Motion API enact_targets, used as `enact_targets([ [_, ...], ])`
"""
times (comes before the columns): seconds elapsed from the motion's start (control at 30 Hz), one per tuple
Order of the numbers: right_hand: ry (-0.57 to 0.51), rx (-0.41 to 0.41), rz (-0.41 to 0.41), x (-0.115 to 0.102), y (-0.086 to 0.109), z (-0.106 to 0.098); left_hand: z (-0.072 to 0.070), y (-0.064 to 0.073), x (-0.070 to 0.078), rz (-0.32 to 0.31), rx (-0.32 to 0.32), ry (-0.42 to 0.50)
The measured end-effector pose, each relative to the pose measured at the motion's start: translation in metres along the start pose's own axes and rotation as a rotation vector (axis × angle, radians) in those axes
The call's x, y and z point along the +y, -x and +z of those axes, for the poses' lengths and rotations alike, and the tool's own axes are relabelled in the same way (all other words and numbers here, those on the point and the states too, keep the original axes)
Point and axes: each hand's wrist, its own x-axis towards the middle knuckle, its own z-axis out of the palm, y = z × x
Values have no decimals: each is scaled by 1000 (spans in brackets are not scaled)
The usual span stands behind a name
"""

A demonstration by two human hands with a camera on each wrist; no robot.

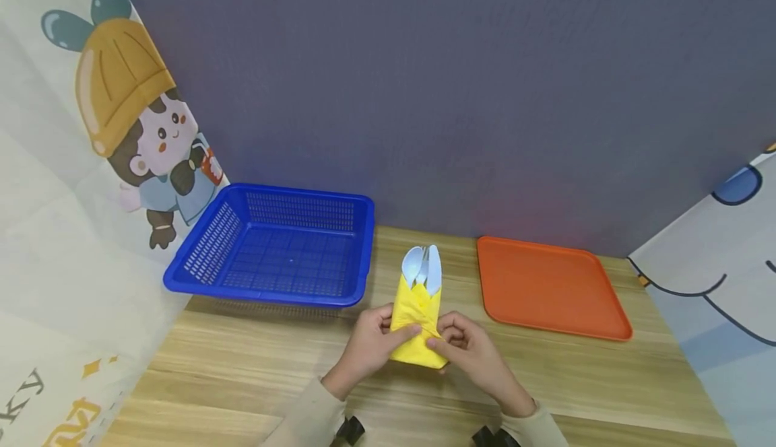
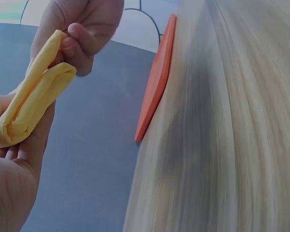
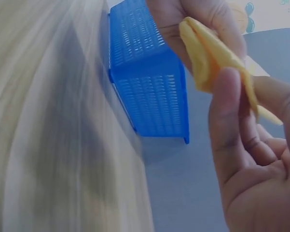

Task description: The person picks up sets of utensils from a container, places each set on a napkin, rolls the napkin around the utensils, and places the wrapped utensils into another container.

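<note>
A folded yellow napkin is held above the table's front middle, wrapped as a pouch. From its top stick out a pale blue spoon, a fork partly hidden between, and a knife. My left hand grips the napkin's left side, thumb across the front. On the lower right edge, my right hand pinches it between thumb and fingers. Both wrist views show the napkin's folded bottom end, with layers standing slightly apart; the cutlery is hidden there.
A blue plastic basket with slotted walls stands at the back left. An orange tray lies at the back right of the wooden table. A grey panel rises behind, with printed sheets on both sides.
</note>
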Motion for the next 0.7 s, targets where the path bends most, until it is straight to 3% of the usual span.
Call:
enact_targets([
  [0.27,138,10,55,-14,3,-2,-5,-1,0,-11,36,-35],
  [0.4,197,10,-1,-17,2,-3,-6,-2,-1,-28,32,-5],
  [0.57,182,-13,-54,-14,0,-6,-6,-2,-1,-51,3,92],
  [0.63,198,25,-46,-14,0,-6,-4,-2,0,-60,16,117],
  [0.7,269,120,-46,-13,-1,-3,-1,-3,2,-60,61,100],
])
